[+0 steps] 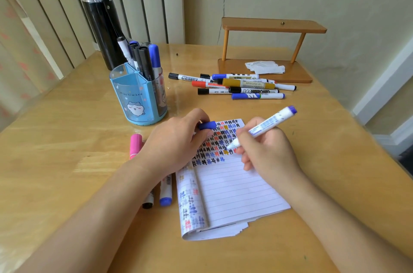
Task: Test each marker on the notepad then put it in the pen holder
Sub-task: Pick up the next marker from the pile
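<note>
Left hand, fingers pinching blue cap, hides far-left corner of notepad; right hand fingers grip uncapped marker, nib on page.

One notepad has three markers just left of it, roughly nine more in an overlapping pile beyond it, and one uncapped marker and one blue cap held over it. Beyond it to the left stand one pen holder with at least five upright markers and one black flask. Beyond it to the right stands one wooden rack.
</note>
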